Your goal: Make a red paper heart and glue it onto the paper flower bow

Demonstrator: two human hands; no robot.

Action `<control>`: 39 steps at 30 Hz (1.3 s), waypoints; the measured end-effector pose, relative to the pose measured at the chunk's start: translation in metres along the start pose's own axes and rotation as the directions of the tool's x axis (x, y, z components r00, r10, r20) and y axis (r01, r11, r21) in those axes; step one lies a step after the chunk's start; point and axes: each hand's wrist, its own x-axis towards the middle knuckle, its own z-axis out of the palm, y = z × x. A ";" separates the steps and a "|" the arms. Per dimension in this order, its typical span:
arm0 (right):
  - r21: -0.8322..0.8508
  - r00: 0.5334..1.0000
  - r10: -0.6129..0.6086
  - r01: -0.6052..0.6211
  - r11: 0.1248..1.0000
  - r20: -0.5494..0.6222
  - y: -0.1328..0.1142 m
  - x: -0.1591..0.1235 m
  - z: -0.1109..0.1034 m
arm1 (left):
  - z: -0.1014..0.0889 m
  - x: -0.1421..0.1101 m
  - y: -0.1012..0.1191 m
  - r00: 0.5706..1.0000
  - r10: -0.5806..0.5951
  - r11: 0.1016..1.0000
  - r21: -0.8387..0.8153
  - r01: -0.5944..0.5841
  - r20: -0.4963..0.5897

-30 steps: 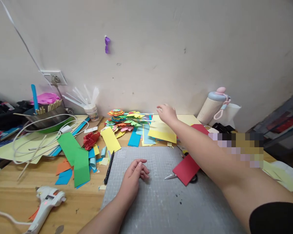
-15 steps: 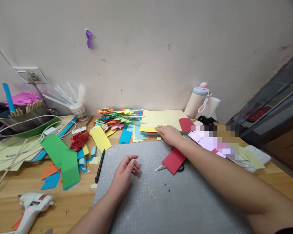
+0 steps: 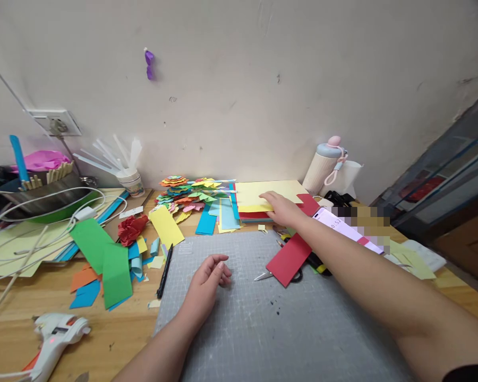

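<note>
My left hand (image 3: 211,281) rests on the grey cutting mat (image 3: 239,339), fingers loosely bent and nothing in them. At the far edge of the mat, my right hand (image 3: 284,208) reaches over a stack of coloured paper. Its fingers lie stretched over the front of the pale yellow top sheet (image 3: 265,191); its thumb is hidden. Red paper (image 3: 255,216) shows beneath that sheet. Under my right forearm, a red paper strip (image 3: 289,260) covers part of a pair of scissors (image 3: 263,276). A black pen (image 3: 165,271) lies along the mat's left edge.
Green paper strips (image 3: 115,276), a crumpled red paper piece (image 3: 132,229) and a glue gun (image 3: 58,337) lie left. Layered paper flowers (image 3: 187,196) and a cup of white sticks (image 3: 131,183) stand behind. A phone (image 3: 350,228) and a bottle (image 3: 322,167) are right.
My right hand has come down from above the paper stack onto its front part. The top yellow sheet has shifted slightly, showing more red below. The left hand stays put; the view has turned right.
</note>
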 end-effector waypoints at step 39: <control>0.295 0.977 0.073 -0.010 0.955 -0.201 0.007 -0.002 0.016 | 0.033 0.086 0.046 0.969 -0.171 0.980 0.067 0.185 -0.181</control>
